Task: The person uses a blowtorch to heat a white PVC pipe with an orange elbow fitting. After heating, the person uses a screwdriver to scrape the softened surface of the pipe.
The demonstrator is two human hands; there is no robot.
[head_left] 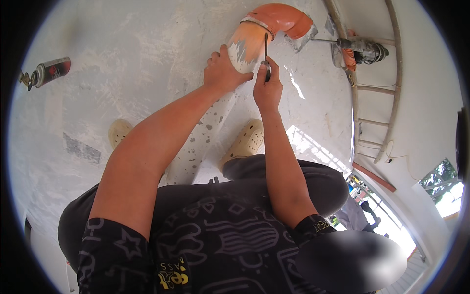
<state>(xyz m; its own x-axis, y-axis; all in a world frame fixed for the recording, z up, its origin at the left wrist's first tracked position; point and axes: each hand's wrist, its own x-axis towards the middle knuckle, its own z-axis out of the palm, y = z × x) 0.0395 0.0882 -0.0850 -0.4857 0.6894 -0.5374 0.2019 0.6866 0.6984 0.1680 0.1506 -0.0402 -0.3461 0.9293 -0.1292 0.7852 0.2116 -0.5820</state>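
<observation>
An orange plastic pipe elbow (pixel 274 24) stands out of the white concrete floor (pixel 122 88) ahead of me, its lower end smeared with pale paste. My left hand (pixel 223 71) grips the left side of that lower end. My right hand (pixel 267 85) is closed around a thin dark metal tool (pixel 266 49), a blade or file held upright with its tip against the pipe.
A spray can (pixel 49 71) lies on the floor at far left. A power drill (pixel 362 49) rests by a wooden ladder (pixel 372 93) at upper right. My feet in beige clogs (pixel 245 142) stand below the pipe. Windows show at lower right.
</observation>
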